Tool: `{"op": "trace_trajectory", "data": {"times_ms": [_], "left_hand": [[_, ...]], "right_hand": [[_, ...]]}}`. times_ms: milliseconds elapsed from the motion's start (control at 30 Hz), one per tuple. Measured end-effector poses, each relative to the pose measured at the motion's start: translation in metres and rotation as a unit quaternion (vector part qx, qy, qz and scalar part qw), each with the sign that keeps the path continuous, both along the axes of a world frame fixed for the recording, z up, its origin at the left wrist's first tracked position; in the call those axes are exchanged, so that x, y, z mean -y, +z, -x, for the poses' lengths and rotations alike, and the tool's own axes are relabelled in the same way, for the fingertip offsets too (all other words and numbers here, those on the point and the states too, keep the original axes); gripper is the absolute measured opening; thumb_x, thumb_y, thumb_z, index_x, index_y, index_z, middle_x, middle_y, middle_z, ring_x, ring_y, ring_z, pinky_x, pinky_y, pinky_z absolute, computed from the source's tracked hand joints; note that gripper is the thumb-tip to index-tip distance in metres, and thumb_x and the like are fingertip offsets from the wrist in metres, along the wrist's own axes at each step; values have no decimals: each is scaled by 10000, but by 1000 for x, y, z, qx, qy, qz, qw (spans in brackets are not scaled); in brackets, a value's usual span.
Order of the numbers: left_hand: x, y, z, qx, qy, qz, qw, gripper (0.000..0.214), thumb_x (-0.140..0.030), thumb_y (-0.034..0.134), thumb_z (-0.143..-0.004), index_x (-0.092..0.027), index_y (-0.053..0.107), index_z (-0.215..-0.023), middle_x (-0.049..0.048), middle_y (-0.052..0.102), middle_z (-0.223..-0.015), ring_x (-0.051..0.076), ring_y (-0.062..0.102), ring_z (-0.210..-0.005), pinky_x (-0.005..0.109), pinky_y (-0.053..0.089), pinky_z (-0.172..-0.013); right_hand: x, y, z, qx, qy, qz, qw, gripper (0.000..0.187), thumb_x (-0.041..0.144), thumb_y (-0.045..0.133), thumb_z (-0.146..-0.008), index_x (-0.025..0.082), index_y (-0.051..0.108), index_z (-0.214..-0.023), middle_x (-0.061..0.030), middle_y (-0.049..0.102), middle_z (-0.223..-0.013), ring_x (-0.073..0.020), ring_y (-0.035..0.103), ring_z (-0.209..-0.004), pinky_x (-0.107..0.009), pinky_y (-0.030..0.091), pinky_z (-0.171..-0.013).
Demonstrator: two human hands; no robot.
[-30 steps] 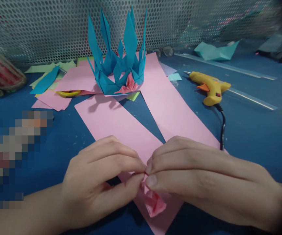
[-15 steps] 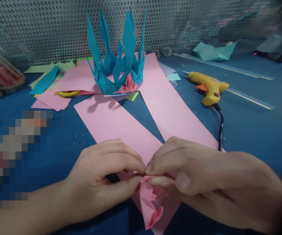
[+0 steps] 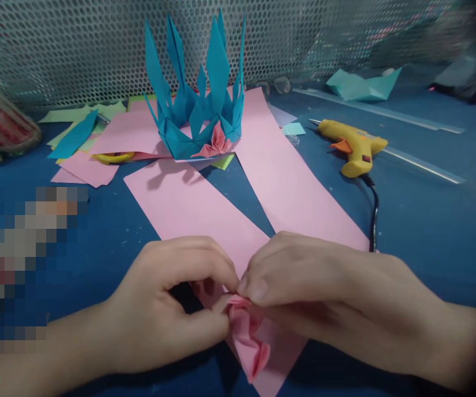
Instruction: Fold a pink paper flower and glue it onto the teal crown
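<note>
A small folded pink paper piece [image 3: 249, 342] sits low in the centre of the view. Both hands pinch it at its top edge, over the near end of a long pink strip [image 3: 196, 209] lying on the blue counter [image 3: 428, 231]. The left hand [image 3: 167, 309], at 9 o'clock of the piece, and the right hand [image 3: 324, 298], at 3 o'clock, meet there, fingers [image 3: 254, 288] clenched on the paper. A second pink strip [image 3: 287, 187] runs off toward 1 o'clock. At 12 o'clock stands a blue paper crown [image 3: 198, 110], and a yellow glue gun [image 3: 356, 150] lies at 2 o'clock.
</note>
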State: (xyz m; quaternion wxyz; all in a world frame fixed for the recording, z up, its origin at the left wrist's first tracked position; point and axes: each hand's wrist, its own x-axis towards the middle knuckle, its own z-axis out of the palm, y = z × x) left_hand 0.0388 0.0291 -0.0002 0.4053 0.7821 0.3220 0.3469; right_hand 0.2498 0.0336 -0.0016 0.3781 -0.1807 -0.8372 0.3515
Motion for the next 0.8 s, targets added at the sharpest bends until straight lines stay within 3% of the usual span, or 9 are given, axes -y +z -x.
{"op": "trace_trajectory", "data": {"times_ms": [233,433,533,633,800], "left_hand": [[2,-5,0,-33,11,-44,998,188,-8,565,-705,-185,627,-721,-52,621,-653,51,578,-568,125,445,-533],[1,-4,3,-52,4,0,999,183,-43,588,-775,-217,641,-789,-74,672,-730,45,615,-625,125,471,-584],[-2,0,2,-42,1,38,998,164,-83,586,-811,-226,651,-856,-56,718,-862,71,663,-739,155,514,-672],[-4,4,1,-27,-6,56,998,214,-84,611,-758,-222,667,-911,-18,736,-934,134,685,-852,236,543,-779],[-5,4,0,-33,-5,54,998,279,-100,726,-687,-214,693,-940,11,751,-917,167,687,-827,282,554,-759]], "right_hand": [[6,0,0,69,-45,-21,996,280,115,588,-930,136,576,-1209,-17,724,-951,-86,651,-896,-174,535,-848],[8,1,-1,15,-34,-30,999,269,43,588,-901,63,606,-1169,-43,717,-908,-107,643,-905,-227,537,-881],[6,3,-3,18,-50,-44,998,268,26,602,-884,70,619,-1148,-32,718,-877,-105,652,-901,-230,541,-889],[3,6,-6,35,-35,-68,996,225,15,618,-874,89,648,-1084,-37,745,-929,-112,658,-960,-244,541,-915],[-2,7,-9,34,-33,-95,994,204,13,673,-834,45,676,-1035,-99,744,-1007,-153,652,-1018,-285,548,-921]]}}
